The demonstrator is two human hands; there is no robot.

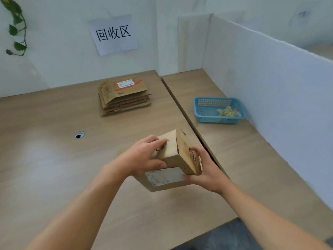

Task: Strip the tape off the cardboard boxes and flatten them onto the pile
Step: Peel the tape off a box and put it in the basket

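Obs. from the head view: I have one cardboard box [177,159] held above the wooden table [45,159], tilted, with its white shipping label [164,176] facing toward me on the lower face. The box is off the tabletop — no contact with it that I can see.

Left hand [144,157]: fingers wrapped over the top and left side of the box, thumb pressed along the near edge just above the label. Closed on the box.

Right hand [203,170]: cupping the box's right end, thumb at the label's right edge, fingers curled round the far side of the end panel. Also closed on the box. That end panel carries dark printed marks; too blurred to read.

Pile of flattened boxes [124,97]: lies farther back on the same table, well apart from the held box, near the wall. Top sheet has a white label and red printing.

Blue plastic basket [219,110]: sits on the adjoining table to the right, near the white partition [270,78]. Inside, toward its right end, a crumpled yellowish-clear wad [228,111] — I cannot tell for certain what it is.

Paper sign [113,34] with three Chinese characters on the wall behind the pile. Round cable hole [79,135] in the tabletop, left of the hands. Green leafy vine [17,26] hanging at upper left
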